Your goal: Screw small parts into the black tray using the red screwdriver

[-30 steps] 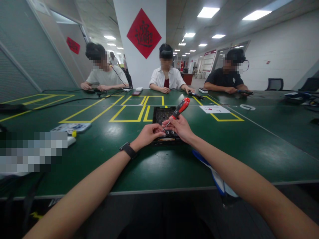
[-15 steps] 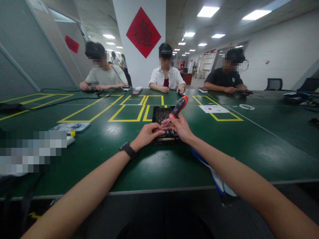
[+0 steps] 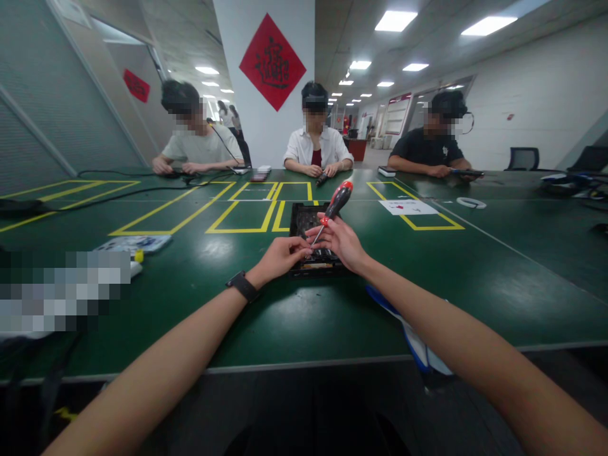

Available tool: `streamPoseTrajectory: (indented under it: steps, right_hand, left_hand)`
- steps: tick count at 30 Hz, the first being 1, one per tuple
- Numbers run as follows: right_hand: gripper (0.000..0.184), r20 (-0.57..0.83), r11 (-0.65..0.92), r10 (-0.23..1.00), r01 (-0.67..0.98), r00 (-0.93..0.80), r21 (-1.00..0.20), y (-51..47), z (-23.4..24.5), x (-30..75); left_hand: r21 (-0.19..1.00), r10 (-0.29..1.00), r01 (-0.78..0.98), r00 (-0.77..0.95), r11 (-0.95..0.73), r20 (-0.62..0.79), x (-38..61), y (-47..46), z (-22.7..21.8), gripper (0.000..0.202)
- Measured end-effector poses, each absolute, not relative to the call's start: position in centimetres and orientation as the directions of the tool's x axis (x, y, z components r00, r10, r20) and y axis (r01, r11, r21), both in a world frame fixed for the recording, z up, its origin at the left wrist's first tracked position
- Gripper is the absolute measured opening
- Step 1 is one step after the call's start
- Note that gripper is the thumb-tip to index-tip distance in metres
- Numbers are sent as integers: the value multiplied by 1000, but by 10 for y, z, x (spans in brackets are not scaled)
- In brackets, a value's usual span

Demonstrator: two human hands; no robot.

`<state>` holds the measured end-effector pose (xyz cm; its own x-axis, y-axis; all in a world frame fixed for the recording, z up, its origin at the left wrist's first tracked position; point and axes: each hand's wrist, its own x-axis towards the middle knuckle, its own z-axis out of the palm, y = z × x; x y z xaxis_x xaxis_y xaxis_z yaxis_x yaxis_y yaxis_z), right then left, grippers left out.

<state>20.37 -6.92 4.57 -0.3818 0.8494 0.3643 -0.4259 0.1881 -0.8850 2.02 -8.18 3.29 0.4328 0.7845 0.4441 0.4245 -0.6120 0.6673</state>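
Note:
My right hand point(image 3: 341, 243) grips a screwdriver point(image 3: 336, 201) with a red and black handle near its metal shaft, the handle tilted up and away from me. My left hand point(image 3: 279, 258) is pinched at the tip of the shaft, and what its fingers hold is too small to make out. Both hands hover over the near end of a black tray-like device point(image 3: 304, 221) that lies on the green table point(image 3: 199, 297). A dark watch sits on my left wrist.
Three people sit across the table, hands on small items. Yellow tape rectangles point(image 3: 247, 215) mark the tabletop. A white paper point(image 3: 407, 207) and a tape ring point(image 3: 471, 202) lie to the right, a blue-white object point(image 3: 413, 335) under my right forearm, flat packets point(image 3: 135, 244) at left.
The screwdriver handle has swung a little to the left and more upright. My hands stay at the same spot over the black device. The middle person across has drawn their hands together.

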Motion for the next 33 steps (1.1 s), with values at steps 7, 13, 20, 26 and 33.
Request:
streamPoseTrajectory:
  steps: [7,13,20,26,33]
  right_hand:
    - [29,421,277,839,-396,-344,-876,-70,45,203]
    - [30,425,285,834,-384,-352,-878,-70,45,201]
    - [30,385,189,810,-425,-443,-885,-69,44,203]
    - [25,442,292,817,-395,-371,-871,-71,45,202]
    - [30,452,306,817,-395,-358,-866,-73,48,199]
  left_hand:
    - [687,779,390,442,-614,445,22,-83,32,33]
    - [715,795,370,407,-593,449,24,-85,33,31]
    - [697,796,401,415,-595,440,21,-83,31,30]
    - [721,800,378,429,-581,420,21,-82,31,32]
    - [718,799,373,405,-588,445,24,-84,32,27]
